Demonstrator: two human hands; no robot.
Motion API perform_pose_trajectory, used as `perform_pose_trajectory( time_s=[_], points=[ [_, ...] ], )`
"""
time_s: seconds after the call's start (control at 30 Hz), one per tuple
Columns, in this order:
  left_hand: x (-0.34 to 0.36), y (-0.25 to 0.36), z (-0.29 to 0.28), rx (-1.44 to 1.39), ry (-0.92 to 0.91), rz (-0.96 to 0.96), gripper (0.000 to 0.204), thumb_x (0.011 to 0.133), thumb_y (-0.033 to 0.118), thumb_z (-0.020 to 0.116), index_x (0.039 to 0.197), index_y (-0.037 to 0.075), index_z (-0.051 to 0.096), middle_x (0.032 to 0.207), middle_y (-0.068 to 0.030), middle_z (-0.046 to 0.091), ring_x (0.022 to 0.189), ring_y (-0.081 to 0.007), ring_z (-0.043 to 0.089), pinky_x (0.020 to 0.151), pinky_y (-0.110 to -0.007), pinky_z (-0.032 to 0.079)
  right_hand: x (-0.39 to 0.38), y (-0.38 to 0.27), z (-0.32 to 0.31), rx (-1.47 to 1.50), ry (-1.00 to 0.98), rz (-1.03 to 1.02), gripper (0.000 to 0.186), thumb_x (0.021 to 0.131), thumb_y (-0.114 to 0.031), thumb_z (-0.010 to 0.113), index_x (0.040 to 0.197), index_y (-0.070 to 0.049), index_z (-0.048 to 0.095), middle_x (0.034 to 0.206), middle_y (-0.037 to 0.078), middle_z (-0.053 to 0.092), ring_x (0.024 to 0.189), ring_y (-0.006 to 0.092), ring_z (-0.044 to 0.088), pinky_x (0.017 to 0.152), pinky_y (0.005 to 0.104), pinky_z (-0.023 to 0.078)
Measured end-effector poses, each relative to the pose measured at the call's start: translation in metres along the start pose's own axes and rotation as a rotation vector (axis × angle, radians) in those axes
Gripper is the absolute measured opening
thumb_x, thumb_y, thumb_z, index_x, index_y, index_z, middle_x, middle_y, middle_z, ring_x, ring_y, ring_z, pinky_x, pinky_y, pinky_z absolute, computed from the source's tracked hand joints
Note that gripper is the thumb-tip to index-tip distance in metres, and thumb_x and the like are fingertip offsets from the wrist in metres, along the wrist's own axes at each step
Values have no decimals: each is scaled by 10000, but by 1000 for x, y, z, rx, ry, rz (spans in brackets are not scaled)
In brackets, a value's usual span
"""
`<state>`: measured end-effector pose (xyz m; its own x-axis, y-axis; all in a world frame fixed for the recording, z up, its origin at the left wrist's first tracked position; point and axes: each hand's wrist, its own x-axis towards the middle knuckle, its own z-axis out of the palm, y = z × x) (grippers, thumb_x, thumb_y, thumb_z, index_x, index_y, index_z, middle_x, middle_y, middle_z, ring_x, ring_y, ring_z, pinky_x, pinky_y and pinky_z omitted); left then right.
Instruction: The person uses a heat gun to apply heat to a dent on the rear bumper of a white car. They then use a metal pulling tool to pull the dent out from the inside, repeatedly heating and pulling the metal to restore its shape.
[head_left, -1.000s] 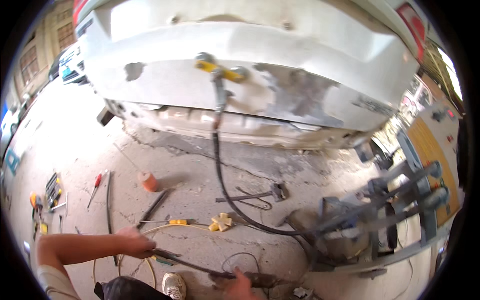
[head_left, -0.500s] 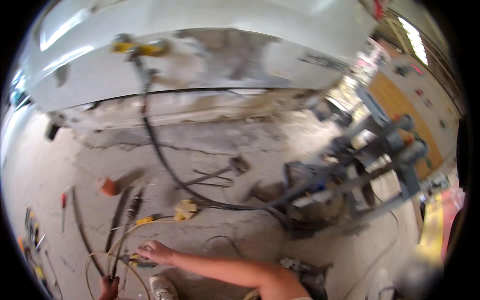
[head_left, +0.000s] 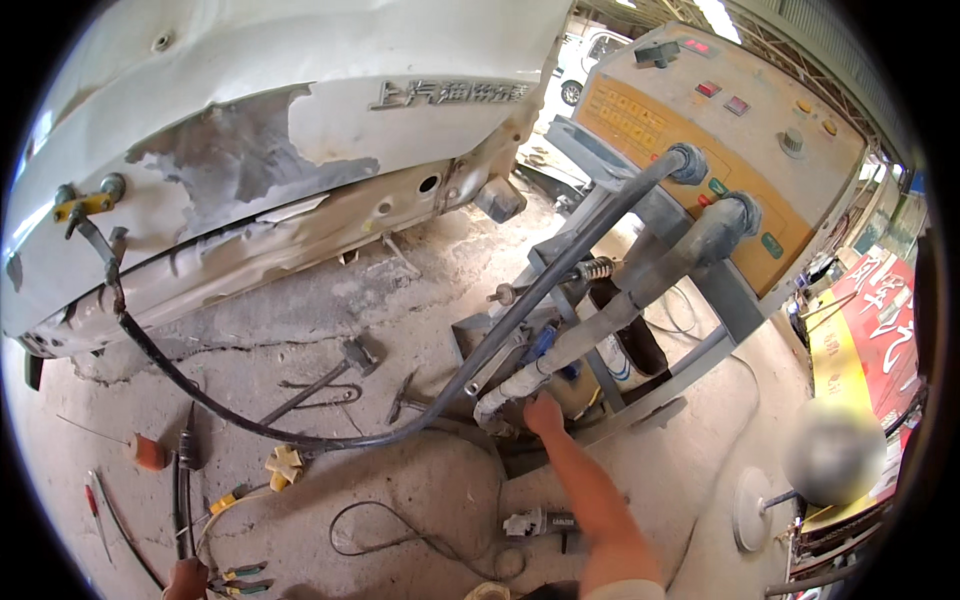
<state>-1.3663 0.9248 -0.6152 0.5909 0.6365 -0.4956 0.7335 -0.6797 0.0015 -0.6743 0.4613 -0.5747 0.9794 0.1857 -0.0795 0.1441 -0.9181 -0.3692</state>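
My left hand [head_left: 187, 578], at the lower left edge, is closed around the lower ends of long dark rods [head_left: 181, 505]; whether they are stiff bars or cables is unclear. Pliers with green-and-yellow handles [head_left: 242, 574] lie beside it. My right hand [head_left: 543, 412] reaches into the machine's lower tray, beside the bottom bend of a thick grey-wrapped cable [head_left: 560, 355]. Its fingertips are hidden among the tools there. From the machine a black cable [head_left: 330, 440] loops over the floor to a yellow-barred clamp [head_left: 84, 207] on the white vehicle panel [head_left: 330, 130].
The control machine [head_left: 690, 130] on a grey frame stands at right. A hammer [head_left: 357, 355], a hooked rod [head_left: 335, 393], a yellow plug [head_left: 285, 466], an angle grinder [head_left: 540, 522] and an orange-red block [head_left: 148, 452] lie on the concrete. A round-based stand [head_left: 752, 510] is at lower right.
My view has swung right toward the machine. My right hand has left the pliers near my left hand and reached across to the tray. My left hand still grips the dark rods.
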Motion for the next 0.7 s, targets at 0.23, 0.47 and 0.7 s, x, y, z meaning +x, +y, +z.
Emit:
perform_pose_trajectory(
  time_s=[0.23, 0.47, 0.7],
  points=[
    [-72, 90, -93, 146, -100, 402, 203, 862, 237, 525, 874, 62, 628, 802, -148, 629, 781, -335, 612, 669, -424, 492, 106, 40, 116, -183, 225, -53, 343, 816, -308, 561, 946, 9, 571, 916, 193, 612, 833, 348, 573, 757, 465, 457],
    [-99, 105, -118, -15, -190, 259, 258, 874, 276, 504, 849, 54, 635, 789, -180, 633, 729, -383, 603, 647, -487, 486, 175, 122, 176, -188, 419, 196, 447, 759, -414, 651, 921, -3, 579, 808, 104, 607, 651, 267, 549, 668, 463, 435],
    [-79, 135, -131, 49, -215, 264, 285, 870, 308, 514, 927, 49, 617, 808, -212, 628, 738, -409, 597, 652, -512, 477, 121, 19, 83, 848, 263, 260, 299, 833, -316, 575, 916, -32, 535, 720, 80, 544, 622, 230, 536, 595, 414, 435]
  ],
)
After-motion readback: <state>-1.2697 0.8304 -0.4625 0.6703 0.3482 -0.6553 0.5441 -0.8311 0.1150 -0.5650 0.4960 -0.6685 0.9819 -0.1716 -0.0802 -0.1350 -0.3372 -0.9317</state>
